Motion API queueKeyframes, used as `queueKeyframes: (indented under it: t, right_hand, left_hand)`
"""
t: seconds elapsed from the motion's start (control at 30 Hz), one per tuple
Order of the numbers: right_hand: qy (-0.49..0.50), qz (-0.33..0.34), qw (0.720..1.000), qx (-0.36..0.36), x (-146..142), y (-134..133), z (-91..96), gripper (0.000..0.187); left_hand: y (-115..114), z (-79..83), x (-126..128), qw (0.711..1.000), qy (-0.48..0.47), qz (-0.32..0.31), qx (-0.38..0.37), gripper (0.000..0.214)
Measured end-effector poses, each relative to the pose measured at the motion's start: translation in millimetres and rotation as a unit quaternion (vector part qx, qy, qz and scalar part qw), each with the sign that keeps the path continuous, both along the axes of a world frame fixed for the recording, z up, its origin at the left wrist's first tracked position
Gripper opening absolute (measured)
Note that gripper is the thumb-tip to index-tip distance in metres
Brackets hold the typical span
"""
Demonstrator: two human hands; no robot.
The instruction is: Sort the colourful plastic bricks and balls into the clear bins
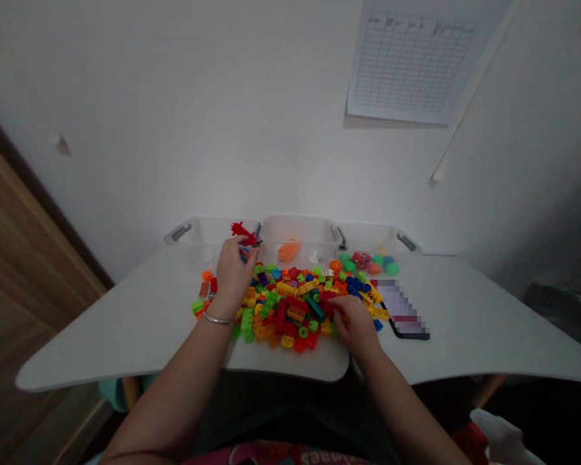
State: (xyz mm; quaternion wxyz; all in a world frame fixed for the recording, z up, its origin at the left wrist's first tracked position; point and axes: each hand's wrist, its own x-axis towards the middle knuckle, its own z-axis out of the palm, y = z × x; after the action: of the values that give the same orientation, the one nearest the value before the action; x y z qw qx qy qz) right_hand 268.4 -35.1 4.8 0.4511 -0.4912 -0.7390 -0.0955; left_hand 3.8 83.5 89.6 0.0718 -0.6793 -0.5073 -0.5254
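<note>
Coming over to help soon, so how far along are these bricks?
Done: one orange piece sits in the middle clear bin. In hand: the left hand holds a red piece near the bins; the right hand touches the brick pile. Remaining: nearly all that pile's mixed bricks.

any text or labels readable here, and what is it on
Wall chart: column headings too small to read.
Shirt: upside-down print, cut off and too blurred to quote.
Phone: screen pixelated, unreadable.
</note>
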Motion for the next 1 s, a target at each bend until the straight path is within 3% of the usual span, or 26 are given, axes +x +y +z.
queueKeyframes:
  t: [0.27,0.57,1.0]
  right_hand:
    - [-0.001,0.004,1.0,0.006,0,1,-1.0,0.021]
    - [0.005,0.004,1.0,0.004,0,0,0.3,0.021]
    - [0.003,0.005,1.0,-0.003,1,1,-0.4,0.021]
  left_hand:
    - [21,-9.3,-29,0.987,0.108,0.095,-0.075,0.038]
    - [22,-19.2,-25,0.983,0.121,0.077,-0.118,0.067]
    - [22,-21.7,-31,0.981,0.152,0.039,-0.116,0.058]
